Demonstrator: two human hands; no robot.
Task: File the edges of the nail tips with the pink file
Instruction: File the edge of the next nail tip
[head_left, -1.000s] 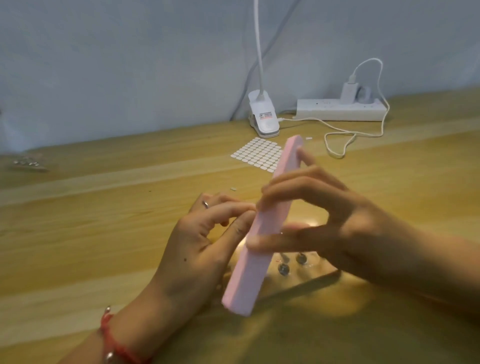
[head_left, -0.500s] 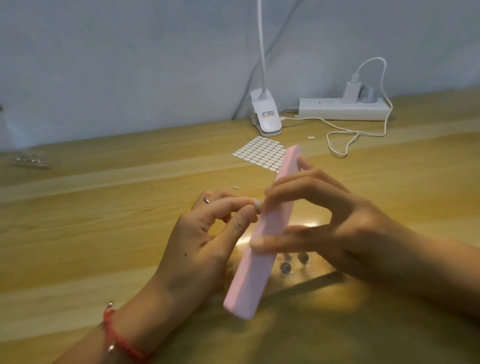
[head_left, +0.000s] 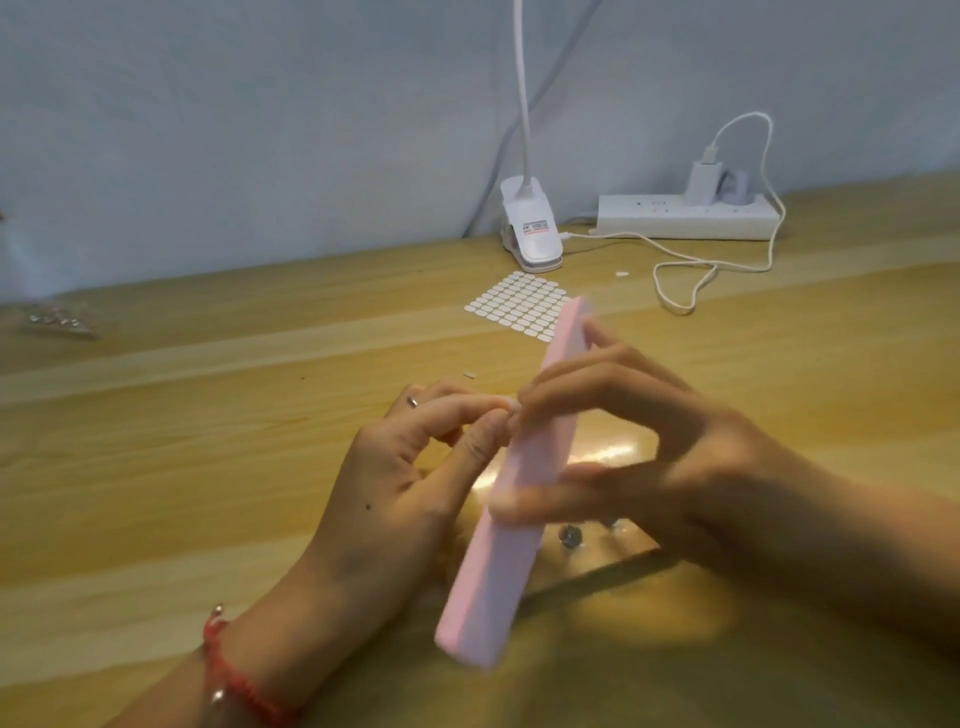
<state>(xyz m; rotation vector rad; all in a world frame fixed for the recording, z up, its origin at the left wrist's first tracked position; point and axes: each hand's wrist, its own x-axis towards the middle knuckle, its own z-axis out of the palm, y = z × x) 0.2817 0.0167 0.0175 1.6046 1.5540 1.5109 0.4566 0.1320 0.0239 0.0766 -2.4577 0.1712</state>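
A long pink file block (head_left: 498, 561) slants from near me up and away over the wooden table. My right hand (head_left: 639, 457) grips it around the middle, thumb on the near face and fingers over the far edge. My left hand (head_left: 415, 467) pinches a small pale nail tip (head_left: 511, 408) between thumb and forefinger and holds it against the file's left side. A clear holder with small metal studs (head_left: 569, 535) lies under my hands, mostly hidden.
A sheet of white adhesive tabs (head_left: 519, 304) lies behind the file. A white clip lamp (head_left: 532, 234), a power strip (head_left: 680, 215) and a looping white cable (head_left: 685, 280) stand along the back wall. A clear packet (head_left: 54, 319) sits at far left.
The file has slid a little along its length against the nail tip. My left hand stays in place, and my right hand is blurred by motion.
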